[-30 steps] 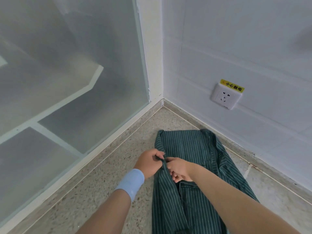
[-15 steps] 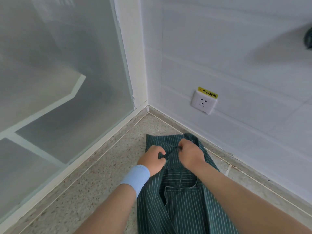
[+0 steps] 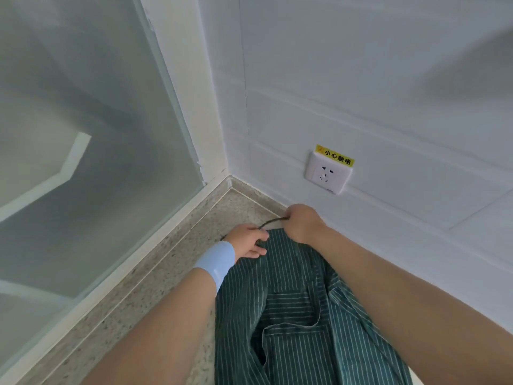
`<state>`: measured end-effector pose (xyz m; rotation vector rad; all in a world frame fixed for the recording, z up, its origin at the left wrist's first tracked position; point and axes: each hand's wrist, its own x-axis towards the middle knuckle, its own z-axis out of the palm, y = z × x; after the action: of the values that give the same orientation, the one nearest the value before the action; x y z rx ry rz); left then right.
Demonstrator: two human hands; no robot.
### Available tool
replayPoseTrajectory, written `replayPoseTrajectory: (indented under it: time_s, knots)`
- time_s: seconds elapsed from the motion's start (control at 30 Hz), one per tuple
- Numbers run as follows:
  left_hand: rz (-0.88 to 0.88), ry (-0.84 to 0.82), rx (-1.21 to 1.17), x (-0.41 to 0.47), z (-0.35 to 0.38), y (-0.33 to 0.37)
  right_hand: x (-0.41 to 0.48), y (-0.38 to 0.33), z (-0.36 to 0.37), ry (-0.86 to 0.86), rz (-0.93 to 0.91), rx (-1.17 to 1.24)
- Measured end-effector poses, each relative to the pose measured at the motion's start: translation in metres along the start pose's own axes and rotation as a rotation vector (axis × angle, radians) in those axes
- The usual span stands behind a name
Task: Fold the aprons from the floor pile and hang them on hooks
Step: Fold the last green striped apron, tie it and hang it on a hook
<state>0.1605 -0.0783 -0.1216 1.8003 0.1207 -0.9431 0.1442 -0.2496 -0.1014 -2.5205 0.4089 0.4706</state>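
Two grips on one strap | left grip [image 3: 247, 241], pale blue wristband [image 3: 215, 262], fingers curled on thin dark strap [image 3: 270, 222] | right grip [image 3: 301, 222] fisted round its other end | dark green white-striped cloth apron [image 3: 291, 315] on speckled floor [image 3: 155, 287], in the corner below white wall socket [image 3: 327, 173]

**Green Striped Apron [image 3: 305, 357] on the Floor**

Dark green with thin white stripes and a pocket [image 3: 294, 309] in the middle. Lying long and rumpled on the speckled floor [image 3: 166, 273], close to the white wall [image 3: 361, 79]. Top end bunched up, thin dark strap [image 3: 273, 220] pulled tight just above it.
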Motion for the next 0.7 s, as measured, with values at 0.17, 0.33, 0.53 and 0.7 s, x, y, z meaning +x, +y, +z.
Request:
replayPoseTrajectory:
  time_s: [0.17,0.33,0.53,0.7]
  knots:
    - [0.184,0.324,-0.18,0.01,-0.021,-0.025,0.03,-0.039,-0.002,-0.035,-0.35,0.063]
    - [0.117,0.724,0.022,-0.003,-0.023,-0.069,0.017,-0.011,0.055,-0.108,-0.109,0.036]
    - [0.09,0.509,0.364,-0.024,-0.013,-0.141,-0.049,0.026,0.137,-0.203,0.019,0.151]
    - [0.248,0.444,0.598,-0.067,0.011,-0.177,-0.137,0.037,0.171,-0.113,0.057,0.018]
